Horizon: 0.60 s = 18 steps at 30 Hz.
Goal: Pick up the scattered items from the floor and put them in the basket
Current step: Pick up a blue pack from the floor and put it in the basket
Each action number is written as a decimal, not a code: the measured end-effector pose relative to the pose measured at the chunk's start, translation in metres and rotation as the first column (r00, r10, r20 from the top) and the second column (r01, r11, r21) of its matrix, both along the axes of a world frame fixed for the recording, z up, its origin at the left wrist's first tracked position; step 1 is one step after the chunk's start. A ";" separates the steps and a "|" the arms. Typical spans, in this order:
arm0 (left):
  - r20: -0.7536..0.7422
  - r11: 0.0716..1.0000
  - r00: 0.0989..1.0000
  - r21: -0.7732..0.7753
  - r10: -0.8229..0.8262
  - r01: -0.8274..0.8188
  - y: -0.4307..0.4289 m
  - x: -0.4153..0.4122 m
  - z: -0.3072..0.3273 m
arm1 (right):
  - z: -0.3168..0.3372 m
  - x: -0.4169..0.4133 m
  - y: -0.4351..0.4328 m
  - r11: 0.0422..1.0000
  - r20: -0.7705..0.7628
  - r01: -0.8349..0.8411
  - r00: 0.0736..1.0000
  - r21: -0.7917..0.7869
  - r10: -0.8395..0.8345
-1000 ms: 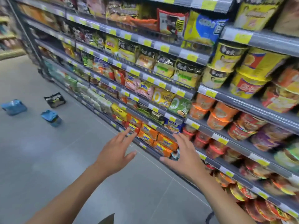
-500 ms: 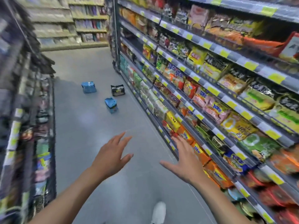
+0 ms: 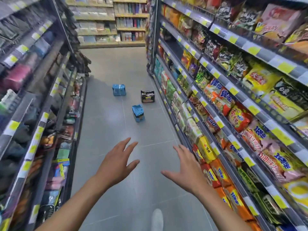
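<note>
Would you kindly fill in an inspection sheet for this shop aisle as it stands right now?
Surface: grey tiled floor, running between two shelf rows.
Job's things: three packs lie apart on the floor ahead: far blue pack, black pack, near blue pack; no basket in view.
Clutter: nothing seen.
Hands: left hand and right hand are open with fingers spread, holding nothing, well short of the packs.
Cables: nothing seen.
Surroundings: stocked left shelves and right shelves; a white shoe at the bottom edge.

floor [image 3: 116,189]: smooth grey tile | blue packs [image 3: 138,113]: glossy plastic wrap
</note>
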<state>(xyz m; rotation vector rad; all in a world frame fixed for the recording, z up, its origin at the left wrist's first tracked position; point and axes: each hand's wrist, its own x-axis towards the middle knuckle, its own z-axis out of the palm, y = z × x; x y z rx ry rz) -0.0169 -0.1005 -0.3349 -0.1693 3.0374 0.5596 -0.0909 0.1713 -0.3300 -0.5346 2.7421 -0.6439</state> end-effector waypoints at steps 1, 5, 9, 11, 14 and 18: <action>0.000 1.000 1.000 -0.003 0.013 -0.013 -0.002 -0.014 0.002 | 0.000 -0.017 -0.003 1.000 0.004 -0.017 1.000 0.006 0.017; 0.005 0.997 0.998 0.024 0.070 -0.070 -0.019 -0.072 0.001 | -0.003 -0.089 -0.024 0.996 0.015 -0.085 0.996 0.007 0.085; 0.028 0.989 0.989 0.035 0.144 -0.145 -0.044 -0.105 -0.004 | -0.003 -0.143 -0.056 0.989 0.034 -0.148 0.988 0.008 0.148; 0.029 0.983 0.984 0.029 0.178 -0.179 -0.058 -0.123 -0.004 | -0.001 -0.171 -0.076 0.984 0.023 -0.179 0.984 0.000 0.179; 0.033 0.974 0.975 0.036 0.221 -0.222 -0.086 -0.156 -0.007 | -0.001 -0.213 -0.109 0.979 0.027 -0.203 0.979 0.004 0.203; 0.030 0.969 0.970 0.039 0.243 -0.244 -0.125 -0.199 -0.014 | -0.006 -0.262 -0.151 0.974 0.028 -0.227 0.974 -0.002 0.227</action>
